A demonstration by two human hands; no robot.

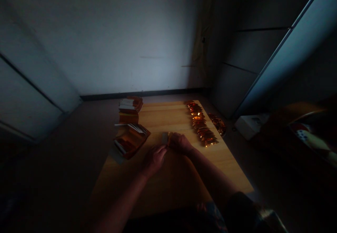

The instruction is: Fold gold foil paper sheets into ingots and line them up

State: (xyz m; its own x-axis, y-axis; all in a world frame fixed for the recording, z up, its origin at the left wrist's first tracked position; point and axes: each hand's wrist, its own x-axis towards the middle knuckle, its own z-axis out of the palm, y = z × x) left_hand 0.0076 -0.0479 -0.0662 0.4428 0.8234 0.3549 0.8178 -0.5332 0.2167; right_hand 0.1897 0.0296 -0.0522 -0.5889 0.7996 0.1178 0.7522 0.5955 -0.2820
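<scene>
Over the middle of the wooden table, my left hand (pixel 155 158) and my right hand (pixel 180 143) are brought close together with their fingers closed. Between them is a small grey-and-gold foil sheet (pixel 165 138), pinched at its near edge; its folds are mostly hidden by my fingers. To the left lie stacks of copper-coloured foil sheets (pixel 135 142) with pale edges, some curled up. Right of my right hand runs a row of folded shiny foil pieces (pixel 201 125), packed against one another along the table's side.
The wooden table (pixel 163 115) stands near a pale wall (pixel 126 50). More shiny foil pieces (pixel 217 124) lie below the table's right edge. A white box (pixel 247 125) is further right, near a tall cabinet (pixel 242 50). The room is dim.
</scene>
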